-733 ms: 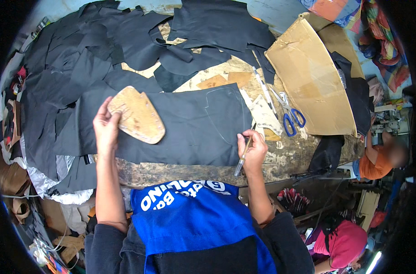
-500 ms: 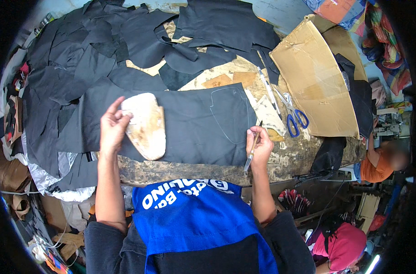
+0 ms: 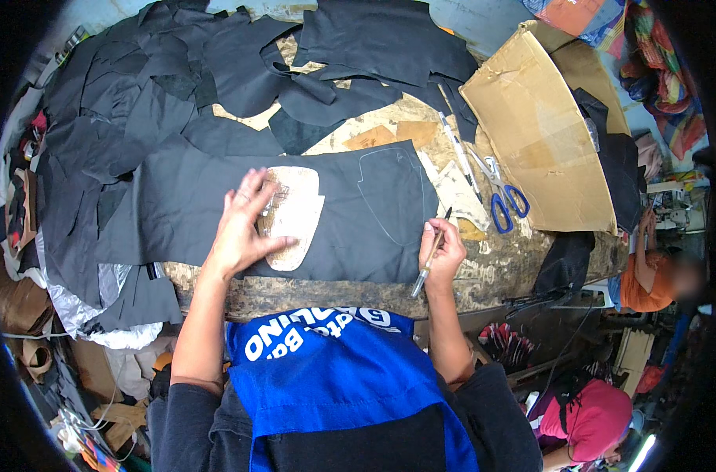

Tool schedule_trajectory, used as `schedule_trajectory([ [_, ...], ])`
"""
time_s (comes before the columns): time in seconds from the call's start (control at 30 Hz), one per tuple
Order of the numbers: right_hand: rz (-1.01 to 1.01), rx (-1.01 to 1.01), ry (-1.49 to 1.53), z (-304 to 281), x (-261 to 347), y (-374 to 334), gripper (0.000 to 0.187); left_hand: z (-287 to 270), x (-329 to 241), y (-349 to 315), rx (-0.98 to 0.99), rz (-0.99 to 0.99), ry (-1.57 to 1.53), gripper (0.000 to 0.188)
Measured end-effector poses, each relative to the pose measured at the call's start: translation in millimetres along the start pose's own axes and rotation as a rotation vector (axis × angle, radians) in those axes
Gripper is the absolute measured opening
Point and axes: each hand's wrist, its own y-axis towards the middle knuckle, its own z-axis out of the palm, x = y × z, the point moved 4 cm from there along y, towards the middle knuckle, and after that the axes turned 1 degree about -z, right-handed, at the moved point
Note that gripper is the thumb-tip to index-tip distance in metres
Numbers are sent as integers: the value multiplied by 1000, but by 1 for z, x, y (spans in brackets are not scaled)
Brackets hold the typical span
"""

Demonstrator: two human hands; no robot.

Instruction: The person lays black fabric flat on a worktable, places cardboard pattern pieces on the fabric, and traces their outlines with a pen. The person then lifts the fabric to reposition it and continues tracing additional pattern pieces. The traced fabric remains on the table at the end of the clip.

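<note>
A pale, worn template lies on a dark sheet of leather-like material in front of me. My left hand rests on the template's left side, fingers spread and thumb near its lower edge. Right of the template, a thin light outline of a rounded, tapering shape is drawn on the sheet. My right hand is at the sheet's right edge, its fingers closed round a slim pen. The pen's dark tip points away from me, and its clear end points toward me.
Scissors with blue handles and a white, dark-banded stick lie to the right. Behind them stands an open cardboard box. Dark pieces are heaped at the far left. Two other people are at the right.
My left hand has moved the template to the right, closer to the drawn outline, and laid it flat. The fingers have spread over it. My right hand has hardly moved.
</note>
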Motion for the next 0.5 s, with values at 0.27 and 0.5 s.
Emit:
schedule_trajectory([
  [0.27, 227, -90, 344, -3, -16, 2, 13, 31, -7, -24, 18, 1, 144, 75],
  [0.5, 252, -94, -182, -43, -35, 67, 27, 34, -5, -28, -42, 3, 158, 73],
])
